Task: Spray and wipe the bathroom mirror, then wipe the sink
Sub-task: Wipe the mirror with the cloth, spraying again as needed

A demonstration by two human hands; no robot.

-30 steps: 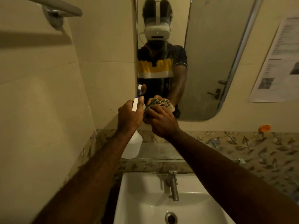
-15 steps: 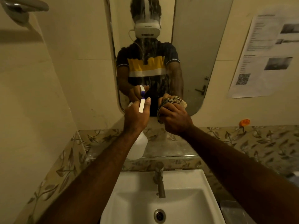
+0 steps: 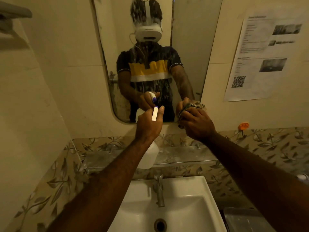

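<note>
The wall mirror (image 3: 189,47) hangs straight ahead, with wet spray streaks running down its middle over the reflected person. My left hand (image 3: 148,125) grips a white spray bottle (image 3: 148,155), its white trigger top pointing at the mirror's lower part. My right hand (image 3: 196,123) is closed around a bunched patterned cloth (image 3: 194,106), held against or just before the mirror's bottom edge. Below, the white sink (image 3: 187,213) sits with a metal tap (image 3: 158,190) at its back.
A glass shelf (image 3: 184,155) runs between mirror and sink on leaf-patterned tiles. Printed paper sheets (image 3: 260,59) hang on the wall to the right, an orange hook (image 3: 243,126) below them. A towel bar (image 3: 13,15) sits upper left. A grey container (image 3: 242,220) is right of the sink.
The view has shifted so the mirror is centred. Spray streaks have appeared and spread on the glass. My hands have moved apart, the cloth hand going right.
</note>
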